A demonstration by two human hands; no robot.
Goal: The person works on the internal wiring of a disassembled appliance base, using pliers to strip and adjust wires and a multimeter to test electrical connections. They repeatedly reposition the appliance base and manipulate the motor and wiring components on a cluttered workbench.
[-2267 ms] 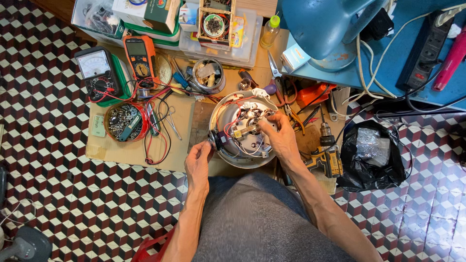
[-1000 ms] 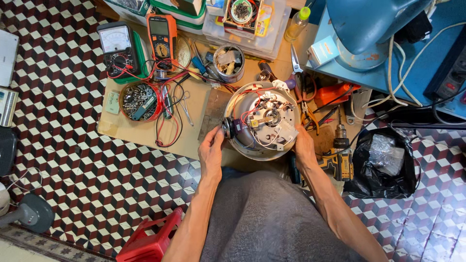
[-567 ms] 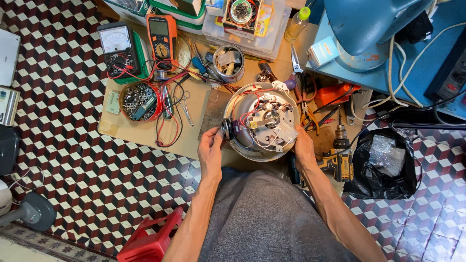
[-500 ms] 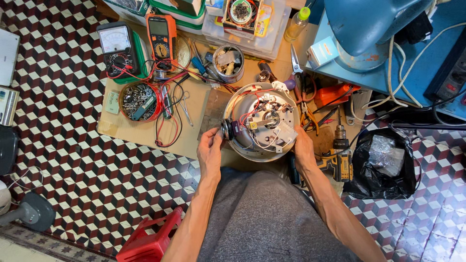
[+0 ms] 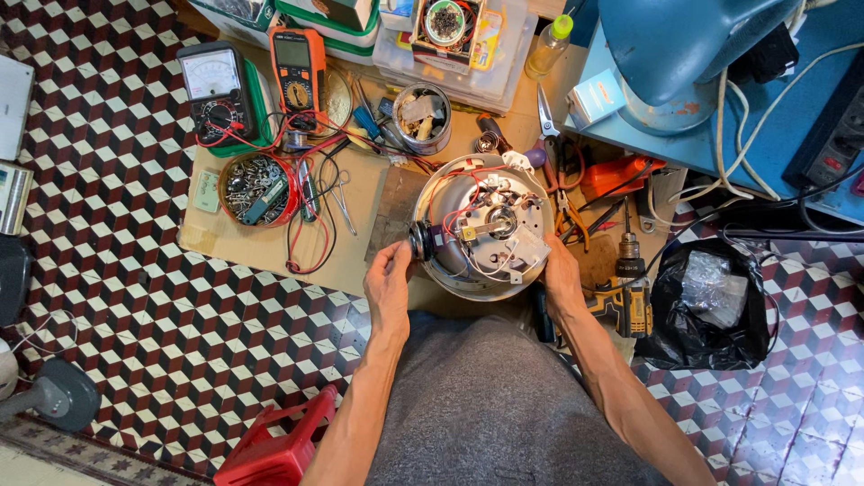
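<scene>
The round metal appliance base [image 5: 481, 225] lies on the cardboard mat [image 5: 270, 243], near its right edge, underside turned up toward the camera, so wiring and a central bracket show. Since a couple of seconds ago the right hand [image 5: 560, 274] has come off the exposed wiring on top and dropped to the lower right rim; the base now sits steadied between both hands rather than being probed. The left hand [image 5: 389, 283] has its fingers curled loosely round the black knob at the left side, pinching it. The right fingers lie flat against the shell, gripping nothing small. Being round, the base has no clear long axis; its knob points left, toward the red bowl [image 5: 256, 187] of screws. A cordless drill [image 5: 628, 288] lies just right of the right hand.
</scene>
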